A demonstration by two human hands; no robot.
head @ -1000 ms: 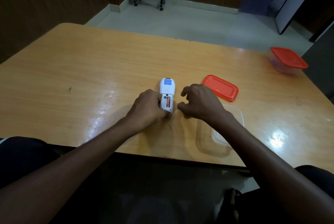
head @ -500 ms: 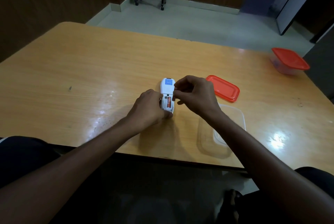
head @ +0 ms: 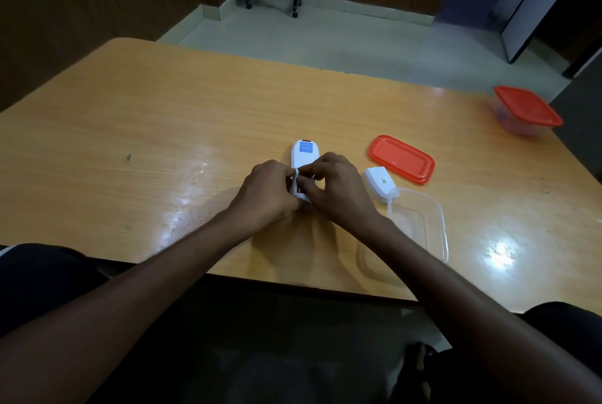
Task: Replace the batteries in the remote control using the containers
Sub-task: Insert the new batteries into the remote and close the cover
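Observation:
A white remote control with a blue sticker lies face down in the middle of the wooden table. My left hand grips its near end from the left. My right hand comes in from the right, thumb and forefinger pinched over the open battery compartment. The fingers hide the compartment, so whether they hold a battery cannot be seen. The white battery cover lies to the right, against the rim of an open clear container.
The open container's red lid lies flat beyond the battery cover. A second clear container with a red lid stands shut at the far right table edge. My forearms cross the near table edge.
My right hand moved left from the table beside the remote onto the battery compartment, and its fingers closed there. The battery cover now shows behind it. My left hand stayed on the remote.

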